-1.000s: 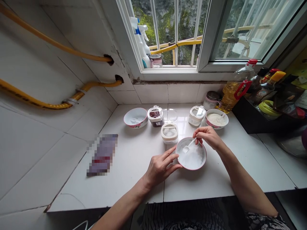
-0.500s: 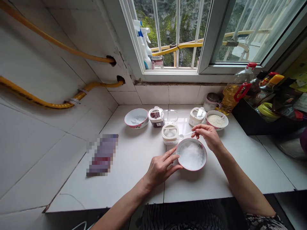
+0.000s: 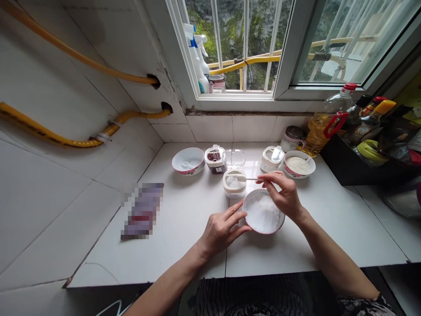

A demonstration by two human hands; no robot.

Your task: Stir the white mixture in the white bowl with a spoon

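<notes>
My left hand (image 3: 226, 228) grips the left rim of a bowl (image 3: 264, 215) holding a white granular heap. In my right hand (image 3: 281, 193), fingers pinched, is the handle of a small white spoon (image 3: 245, 178). The spoon's head is over the open mouth of a clear jar (image 3: 234, 186) with a cream rim, and its flipped-up transparent lid (image 3: 234, 159) stands behind. White contents show inside that jar. My right hand passes above the far right rim of the bowl and hides part of it.
Behind stand a white bowl (image 3: 188, 163), a jar of dark red pieces (image 3: 215, 159), a lidded jar (image 3: 272, 159) and a bowl of pale grains (image 3: 298, 166). An oil bottle (image 3: 324, 125) and a black box of bottles (image 3: 342, 164) are at right. A blurred purple packet (image 3: 144, 211) lies left.
My right hand has turned and moved the spoon up and left, from beside the open jar to over its mouth. My left hand still holds the bowl in place.
</notes>
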